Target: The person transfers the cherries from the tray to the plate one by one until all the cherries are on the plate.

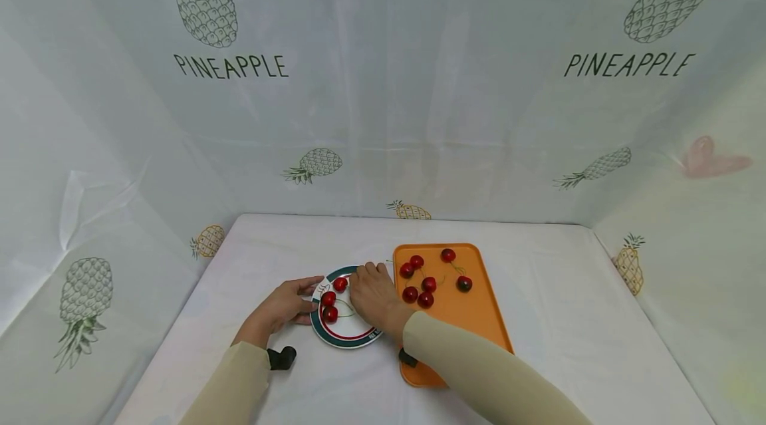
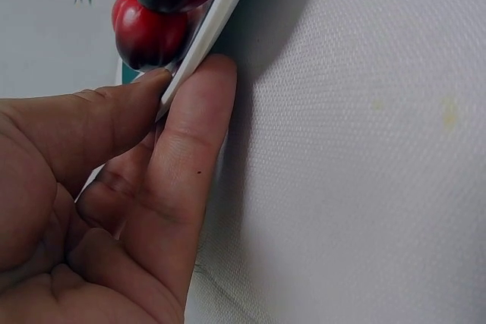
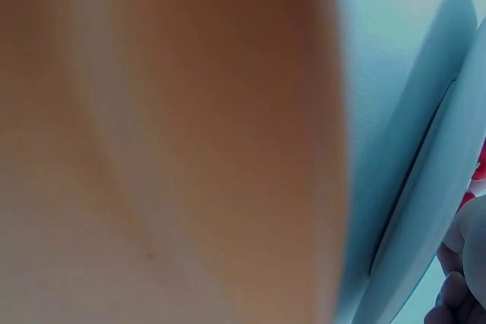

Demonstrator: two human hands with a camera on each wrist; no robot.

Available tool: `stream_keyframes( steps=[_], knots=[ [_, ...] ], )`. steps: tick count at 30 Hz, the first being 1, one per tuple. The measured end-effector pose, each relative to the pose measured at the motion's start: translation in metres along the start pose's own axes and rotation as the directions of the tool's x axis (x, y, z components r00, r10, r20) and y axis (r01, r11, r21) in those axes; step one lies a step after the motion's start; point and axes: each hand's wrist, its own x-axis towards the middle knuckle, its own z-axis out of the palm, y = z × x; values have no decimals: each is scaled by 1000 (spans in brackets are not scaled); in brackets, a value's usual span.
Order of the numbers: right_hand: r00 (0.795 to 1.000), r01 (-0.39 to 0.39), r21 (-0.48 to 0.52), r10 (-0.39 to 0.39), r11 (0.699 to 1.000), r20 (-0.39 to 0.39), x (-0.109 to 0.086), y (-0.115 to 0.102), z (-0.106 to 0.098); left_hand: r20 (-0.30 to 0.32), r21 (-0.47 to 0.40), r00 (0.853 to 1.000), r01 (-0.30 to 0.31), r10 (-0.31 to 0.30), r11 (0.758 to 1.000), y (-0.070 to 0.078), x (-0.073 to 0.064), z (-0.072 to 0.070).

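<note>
A white plate with a dark green rim lies on the table, several red cherries on its left part. My left hand pinches the rim at the left. In the left wrist view, the thumb is on the upper side of the plate edge, a finger beneath. My right hand is over the plate's right part, close to the uppermost cherry. Its fingers are bent in the right wrist view, but their tips are mostly hidden; whether they hold a cherry cannot be seen.
An orange tray lies right of the plate, partly under the right forearm. Several more cherries are spread over its far half. A white cloth covers the table, and a pineapple-print curtain stands behind.
</note>
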Motion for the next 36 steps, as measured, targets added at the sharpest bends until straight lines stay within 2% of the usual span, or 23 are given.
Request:
stream_keyframes(
  steps=[7,12,18,23,28,36],
  knots=[
    [1000,2,16,-2,1000,-6,-1,0,2,-8,-13,1000,6,-6,1000,-1,-1,0],
    [1000,-1,30,1,1000,-31,-1,1,4,10,-9,1000,-12,12,1000,0,-3,0],
    [999,3,14,-3,1000,-53,-3,6,-2,16,-4,1000,-11,11,1000,0,-3,-1],
    [998,17,-25,-19,1000,-65,-7,20,-10,18,-6,1000,-6,6,1000,0,-3,-1],
    [998,4,-23,-6,1000,-63,-13,36,-15,19,-8,1000,-6,6,1000,1,-3,-1],
    [995,16,-84,-24,996,-95,-27,63,-13,8,-3,1000,1,-1,1000,1,-2,0]
  ],
)
